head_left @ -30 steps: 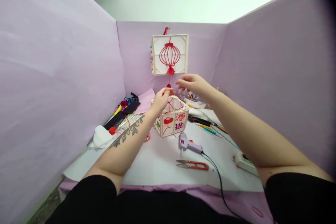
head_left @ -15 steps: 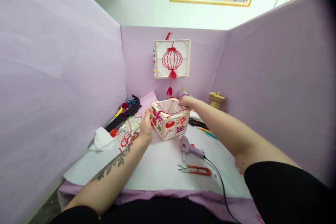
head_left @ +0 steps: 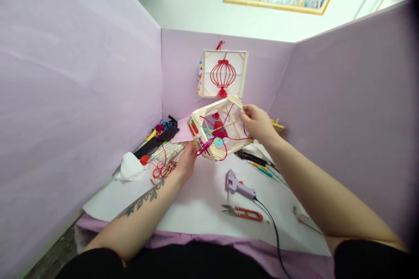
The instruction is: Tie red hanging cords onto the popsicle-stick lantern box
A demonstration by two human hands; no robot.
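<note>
Both hands grip the small wooden-stick lantern box, tilted in the air between them: right hand pinching its upper rim, left hand underneath. The loose red cord dangling inside may snag or slip free.

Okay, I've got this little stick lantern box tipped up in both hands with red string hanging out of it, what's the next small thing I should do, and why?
Probably gather the loose red string first. The lantern box is lifted and tilted, open side toward you, with the left hand under its lower corner and the right hand on its far edge. String loops dangle out, and more lies tangled on the table, so it could snag.
</note>
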